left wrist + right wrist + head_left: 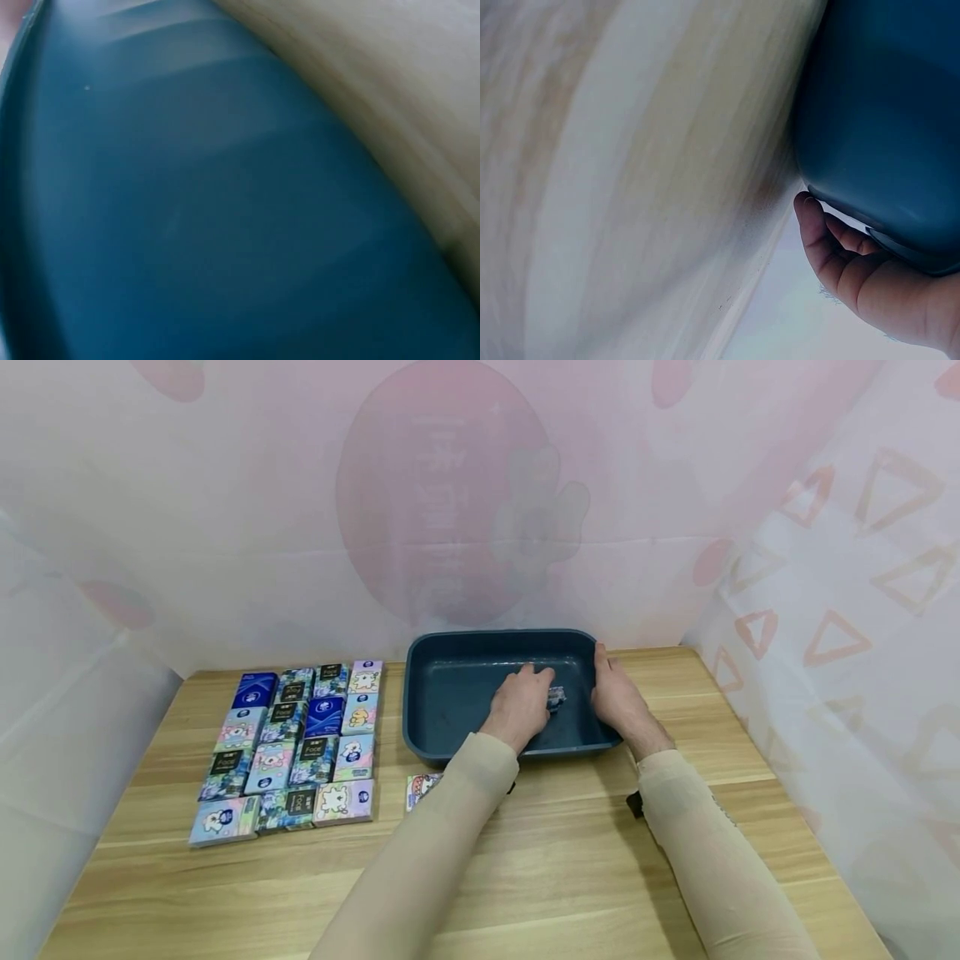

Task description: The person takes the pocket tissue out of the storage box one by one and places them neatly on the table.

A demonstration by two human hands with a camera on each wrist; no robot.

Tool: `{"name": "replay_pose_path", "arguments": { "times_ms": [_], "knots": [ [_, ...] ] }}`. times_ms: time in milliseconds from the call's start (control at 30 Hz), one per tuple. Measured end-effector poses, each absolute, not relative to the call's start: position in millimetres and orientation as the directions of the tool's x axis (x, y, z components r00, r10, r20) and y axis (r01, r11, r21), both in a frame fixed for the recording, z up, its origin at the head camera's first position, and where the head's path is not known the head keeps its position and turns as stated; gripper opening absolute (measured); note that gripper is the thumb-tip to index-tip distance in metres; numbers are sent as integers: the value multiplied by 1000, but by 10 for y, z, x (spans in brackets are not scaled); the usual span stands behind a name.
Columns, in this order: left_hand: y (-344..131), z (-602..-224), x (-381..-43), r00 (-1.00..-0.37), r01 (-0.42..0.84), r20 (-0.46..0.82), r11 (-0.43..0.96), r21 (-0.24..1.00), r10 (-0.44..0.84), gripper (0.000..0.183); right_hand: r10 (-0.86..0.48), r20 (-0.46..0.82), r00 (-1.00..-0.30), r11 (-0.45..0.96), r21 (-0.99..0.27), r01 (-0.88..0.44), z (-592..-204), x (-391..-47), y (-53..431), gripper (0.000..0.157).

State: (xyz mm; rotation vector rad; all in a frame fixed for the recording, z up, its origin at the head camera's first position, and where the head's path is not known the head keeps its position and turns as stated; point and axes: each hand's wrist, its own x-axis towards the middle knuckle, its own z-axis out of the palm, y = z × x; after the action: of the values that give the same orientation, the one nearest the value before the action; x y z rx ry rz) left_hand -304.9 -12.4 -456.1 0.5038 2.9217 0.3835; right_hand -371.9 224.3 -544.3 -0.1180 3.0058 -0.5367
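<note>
A dark blue plastic tub [450, 706] stands at the back of the wooden table. My left hand [521, 706] reaches down into it, fingers bent over a small tissue packet [556, 697]. Most of that packet is hidden under the hand; a crinkled, shiny end shows beside the fingers. At the tub's right end, my right hand [621, 697] grips the rim, and in the right wrist view its curled fingers [821, 240] sit against the outer wall. Only the tub's blue side [210, 180] and some table fill the left wrist view.
Several tissue packets [281, 756] lie in tight rows on the table's left side, in blue, dark floral and pastel cartoon wrappers. One more cartoon packet [420, 788] lies before the tub, partly covered by the left sleeve [431, 852]. Printed cloth [262, 527] hangs behind the table.
</note>
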Motion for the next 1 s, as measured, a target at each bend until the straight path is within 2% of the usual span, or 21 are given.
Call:
{"name": "replay_pose_path", "arguments": {
  "times_ms": [100,300,600,800,867,1000],
  "knots": [
    [-160,-4530,-2971,-930,322,-86,907,272,356,57,-86,-106,-991,927,-374,-41,-5097,-3493,2072,88],
    [-269,-4432,-2811,-922,362,-32,889,279,386,48,-59,-111,-992,917,-399,-10,-4780,-3230,1865,82],
    [-491,-4256,-2571,-907,412,32,872,264,419,46,-58,-107,-993,914,-405,-9,-4826,-3303,1904,84],
    [-652,-4159,-2418,-893,444,64,853,273,445,43,-62,-59,-996,940,-339,-38,-5187,-3553,2091,90],
    [-716,-4135,-2364,-887,459,74,847,268,457,43,-64,-52,-997,939,-341,-42,-5177,-3540,2080,90],
    [-843,-4099,-2257,-877,477,81,838,265,473,43,-66,-95,-993,916,-401,-23,-4870,-3336,1919,85]
  ]
}}
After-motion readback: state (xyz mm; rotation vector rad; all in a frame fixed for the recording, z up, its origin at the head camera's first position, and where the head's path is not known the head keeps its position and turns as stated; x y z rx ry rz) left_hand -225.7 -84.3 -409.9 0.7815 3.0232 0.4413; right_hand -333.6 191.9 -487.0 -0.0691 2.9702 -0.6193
